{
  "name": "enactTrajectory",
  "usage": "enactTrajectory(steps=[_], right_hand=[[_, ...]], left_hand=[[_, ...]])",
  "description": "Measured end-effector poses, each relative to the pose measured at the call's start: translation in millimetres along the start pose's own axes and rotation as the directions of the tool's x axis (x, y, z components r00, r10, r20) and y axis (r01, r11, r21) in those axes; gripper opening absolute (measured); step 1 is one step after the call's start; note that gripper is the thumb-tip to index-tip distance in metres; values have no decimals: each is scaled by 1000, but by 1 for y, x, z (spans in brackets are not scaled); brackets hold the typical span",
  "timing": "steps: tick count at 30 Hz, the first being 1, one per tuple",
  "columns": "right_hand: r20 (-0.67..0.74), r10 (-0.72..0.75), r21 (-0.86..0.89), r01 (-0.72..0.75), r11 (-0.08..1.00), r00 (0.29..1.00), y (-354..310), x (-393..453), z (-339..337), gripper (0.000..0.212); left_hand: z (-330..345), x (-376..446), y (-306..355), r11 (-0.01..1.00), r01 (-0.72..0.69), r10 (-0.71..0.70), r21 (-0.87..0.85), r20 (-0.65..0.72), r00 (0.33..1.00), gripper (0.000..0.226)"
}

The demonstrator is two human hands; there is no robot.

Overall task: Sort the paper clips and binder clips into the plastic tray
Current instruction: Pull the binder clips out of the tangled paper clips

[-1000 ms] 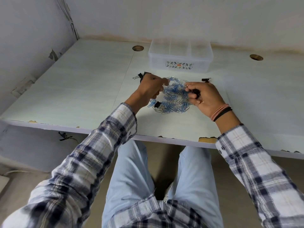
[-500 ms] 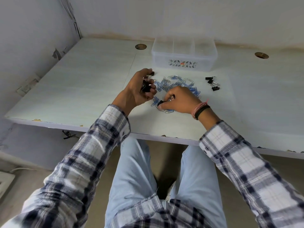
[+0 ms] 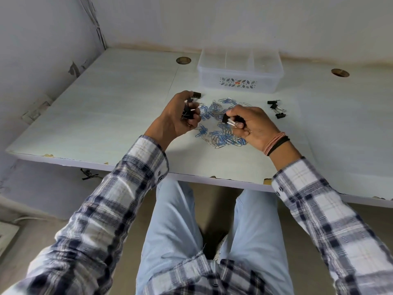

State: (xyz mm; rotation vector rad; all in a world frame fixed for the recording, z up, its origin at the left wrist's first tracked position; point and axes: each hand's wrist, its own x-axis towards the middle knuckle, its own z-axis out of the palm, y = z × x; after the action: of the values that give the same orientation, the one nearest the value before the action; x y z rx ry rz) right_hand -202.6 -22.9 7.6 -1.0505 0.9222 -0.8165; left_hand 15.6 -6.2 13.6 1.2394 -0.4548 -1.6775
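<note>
A pile of blue and silver paper clips (image 3: 221,133) lies spread on the white desk between my hands. My left hand (image 3: 178,119) is curled around several black binder clips, raised just left of the pile. My right hand (image 3: 251,124) pinches a black binder clip (image 3: 225,119) over the pile's right side. One binder clip (image 3: 196,95) lies just beyond my left fingers. A small group of black binder clips (image 3: 276,108) sits to the right. The clear plastic tray (image 3: 240,77), divided into compartments, stands behind the pile.
The desk (image 3: 119,116) fills a corner, with walls at the left and back. Two round cable holes (image 3: 183,60) (image 3: 339,72) sit beside the tray. The desk's front edge (image 3: 212,179) runs above my knees.
My right hand has lifted off the pile with a binder clip and drawn right. My left hand stays closed on its clips, lower than a second ago.
</note>
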Motion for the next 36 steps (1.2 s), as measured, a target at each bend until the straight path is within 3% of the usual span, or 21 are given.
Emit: enactTrajectory(steps=[3, 7, 10, 14, 16, 24, 27, 31, 36], right_hand=[[-106, -5, -12, 4, 1000, 994, 1, -1, -8, 21], [-187, -115, -287, 57, 956, 976, 1, -3, -14, 15], [-94, -194, -616, 97, 782, 976, -2, -6, -10, 5], [45, -188, -885, 127, 449, 981, -3, -6, -1, 26], [84, -175, -910, 147, 387, 981, 0, -5, 4, 26], [119, -229, -905, 200, 375, 966, 2, -5, 6, 18], [183, -164, -909, 231, 346, 969, -7, -9, 4, 13], [233, -65, -939, 242, 243, 970, -14, -11, 4, 25], [200, -98, -937, 219, 271, 975, -7, -7, 5, 21]], left_hand=[[4, 3, -1, 1000, 7, -7, 6, -3, 1000, 30], [6, 5, -3, 1000, 8, -8, 16, -7, 1000, 31], [6, 5, -2, 1000, 3, -2, 18, -14, 1000, 30], [5, 5, -2, 1000, -4, 5, 11, -25, 1000, 30], [5, 4, -2, 1000, -9, 9, 15, -27, 1000, 30], [-3, 4, -1, 1000, -7, 7, 6, -43, 999, 29], [-5, 4, -1, 1000, -8, 8, -3, -51, 999, 28], [-3, 5, -3, 1000, -5, 4, -7, -47, 999, 29], [-1, 6, -4, 1000, -4, 4, -6, -43, 999, 29]])
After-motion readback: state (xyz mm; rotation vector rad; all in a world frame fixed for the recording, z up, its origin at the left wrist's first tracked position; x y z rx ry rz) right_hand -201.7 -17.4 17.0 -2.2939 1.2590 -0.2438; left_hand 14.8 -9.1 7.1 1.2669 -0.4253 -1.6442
